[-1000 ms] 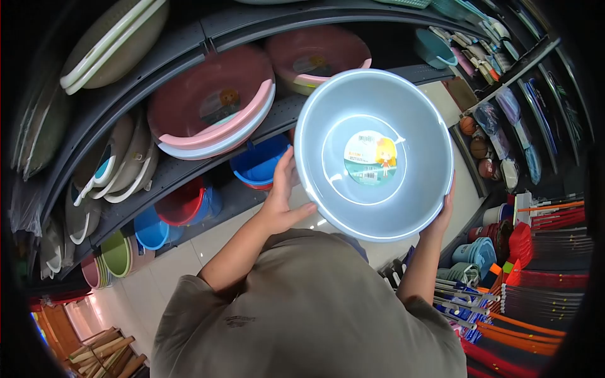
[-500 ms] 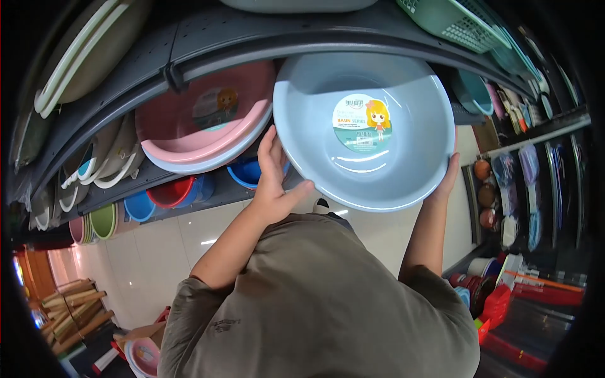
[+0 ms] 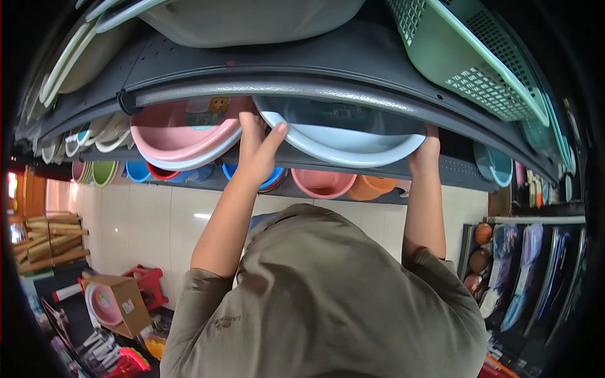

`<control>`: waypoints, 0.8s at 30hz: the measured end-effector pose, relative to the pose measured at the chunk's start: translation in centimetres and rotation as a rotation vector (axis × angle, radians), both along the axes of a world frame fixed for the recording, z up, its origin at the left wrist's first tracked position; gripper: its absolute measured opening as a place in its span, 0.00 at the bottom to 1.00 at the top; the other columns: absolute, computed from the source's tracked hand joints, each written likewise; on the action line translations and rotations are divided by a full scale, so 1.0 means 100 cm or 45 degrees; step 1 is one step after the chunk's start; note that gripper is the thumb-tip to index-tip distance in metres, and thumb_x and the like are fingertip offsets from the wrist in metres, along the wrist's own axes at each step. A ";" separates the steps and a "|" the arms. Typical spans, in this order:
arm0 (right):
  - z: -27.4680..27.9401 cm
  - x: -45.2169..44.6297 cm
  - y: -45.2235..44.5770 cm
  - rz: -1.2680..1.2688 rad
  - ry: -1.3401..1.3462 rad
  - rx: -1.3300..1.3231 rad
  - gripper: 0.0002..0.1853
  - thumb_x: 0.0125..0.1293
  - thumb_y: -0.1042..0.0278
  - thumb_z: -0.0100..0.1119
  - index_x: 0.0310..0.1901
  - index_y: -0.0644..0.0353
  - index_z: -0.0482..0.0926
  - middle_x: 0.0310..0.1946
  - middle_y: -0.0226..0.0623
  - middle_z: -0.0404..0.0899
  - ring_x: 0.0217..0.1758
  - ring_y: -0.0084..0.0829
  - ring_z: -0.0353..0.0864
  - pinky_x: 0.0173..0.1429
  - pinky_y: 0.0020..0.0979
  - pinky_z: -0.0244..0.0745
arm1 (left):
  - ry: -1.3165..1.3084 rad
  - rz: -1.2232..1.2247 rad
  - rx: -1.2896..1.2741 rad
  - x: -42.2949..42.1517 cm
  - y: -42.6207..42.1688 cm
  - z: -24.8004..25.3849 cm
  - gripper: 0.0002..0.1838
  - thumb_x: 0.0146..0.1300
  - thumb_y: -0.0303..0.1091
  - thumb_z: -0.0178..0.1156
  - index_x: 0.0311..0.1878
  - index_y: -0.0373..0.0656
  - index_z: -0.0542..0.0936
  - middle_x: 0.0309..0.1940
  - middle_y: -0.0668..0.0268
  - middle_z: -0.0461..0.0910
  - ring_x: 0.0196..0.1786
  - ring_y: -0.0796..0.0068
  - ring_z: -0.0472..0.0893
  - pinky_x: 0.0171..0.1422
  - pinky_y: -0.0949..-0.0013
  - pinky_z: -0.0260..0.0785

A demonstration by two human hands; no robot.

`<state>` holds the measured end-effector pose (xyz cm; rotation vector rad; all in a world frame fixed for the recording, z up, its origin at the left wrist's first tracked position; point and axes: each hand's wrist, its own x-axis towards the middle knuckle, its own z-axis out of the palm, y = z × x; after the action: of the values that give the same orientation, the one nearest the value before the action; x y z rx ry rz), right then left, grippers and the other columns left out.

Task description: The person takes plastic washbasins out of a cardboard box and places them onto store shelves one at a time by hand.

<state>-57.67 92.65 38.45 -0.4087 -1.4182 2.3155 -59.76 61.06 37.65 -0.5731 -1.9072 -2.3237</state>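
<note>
A light blue plastic basin (image 3: 353, 148) is partly under the upper shelf, its rear half in shadow and its round label barely showing. My left hand (image 3: 257, 146) grips the basin's left side, thumb on the near rim and the fingers partly hidden between it and the pink basin. On the opposite side, my right hand (image 3: 426, 151) holds the right rim, with most of its fingers out of sight. Just left of my left hand sits a pink basin (image 3: 179, 140) with a cartoon label, nested in another light blue one.
The upper shelf's grey front rail (image 3: 283, 88) crosses over the basins. A green perforated basket (image 3: 485, 79) stands above at right, and a teal basin (image 3: 495, 165) lies beyond my right hand. Lower down are a pink tub (image 3: 323, 183) and an orange tub (image 3: 372, 187).
Both hands have carried the light blue basin forward, from in front of the shelf to partly beneath the upper shelf. The view has shifted closer to the shelving.
</note>
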 end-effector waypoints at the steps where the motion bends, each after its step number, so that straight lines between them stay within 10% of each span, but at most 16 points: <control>1: -0.003 -0.006 0.000 -0.033 -0.028 0.031 0.29 0.69 0.50 0.45 0.62 0.65 0.64 0.59 0.43 0.69 0.63 0.39 0.67 0.68 0.39 0.60 | -0.043 0.047 0.008 0.000 0.005 0.003 0.33 0.62 0.35 0.56 0.65 0.37 0.50 0.60 0.52 0.62 0.61 0.64 0.64 0.67 0.61 0.52; 10: -0.051 -0.029 0.033 0.063 -0.133 0.442 0.32 0.69 0.48 0.49 0.65 0.63 0.61 0.64 0.40 0.65 0.66 0.35 0.62 0.69 0.32 0.54 | 0.161 0.498 -0.982 -0.001 0.022 -0.017 0.37 0.63 0.39 0.55 0.68 0.29 0.53 0.65 0.40 0.52 0.65 0.44 0.57 0.71 0.56 0.47; 14: -0.078 -0.024 0.033 0.095 -0.160 0.524 0.30 0.65 0.65 0.47 0.69 0.61 0.56 0.68 0.39 0.58 0.72 0.34 0.53 0.73 0.31 0.45 | 0.074 0.521 -0.857 0.019 0.034 -0.054 0.36 0.64 0.39 0.54 0.67 0.26 0.53 0.66 0.39 0.51 0.70 0.43 0.53 0.73 0.58 0.45; 24: -0.084 -0.008 0.030 0.063 -0.472 1.075 0.25 0.71 0.52 0.41 0.62 0.61 0.66 0.63 0.57 0.63 0.67 0.56 0.60 0.68 0.38 0.56 | 0.012 0.305 -0.513 0.018 0.033 -0.083 0.32 0.66 0.30 0.52 0.70 0.34 0.51 0.65 0.53 0.60 0.69 0.62 0.60 0.72 0.63 0.48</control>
<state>-58.45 95.62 30.10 -0.5436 -2.4146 1.4935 -57.99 64.32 29.39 -0.3552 -2.3093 -1.8024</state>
